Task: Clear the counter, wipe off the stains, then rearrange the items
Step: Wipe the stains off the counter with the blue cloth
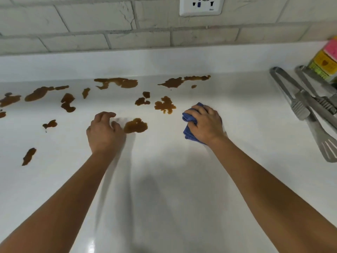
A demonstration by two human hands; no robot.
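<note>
Several brown stains (165,105) are spread over the left and middle of the white counter (164,179). My right hand (206,123) grips a bunched blue cloth (188,125) and holds it down on the counter, just right of the nearest stains. My left hand (104,131) hovers or rests with loosely curled fingers, holding nothing, right beside a brown blotch (135,125).
Metal tongs (293,99) and a slotted metal spatula (326,143) lie at the right edge of the counter. Colourful sponges (326,61) stand at the far right against the backsplash. A wall socket (201,6) sits above on the tiled wall.
</note>
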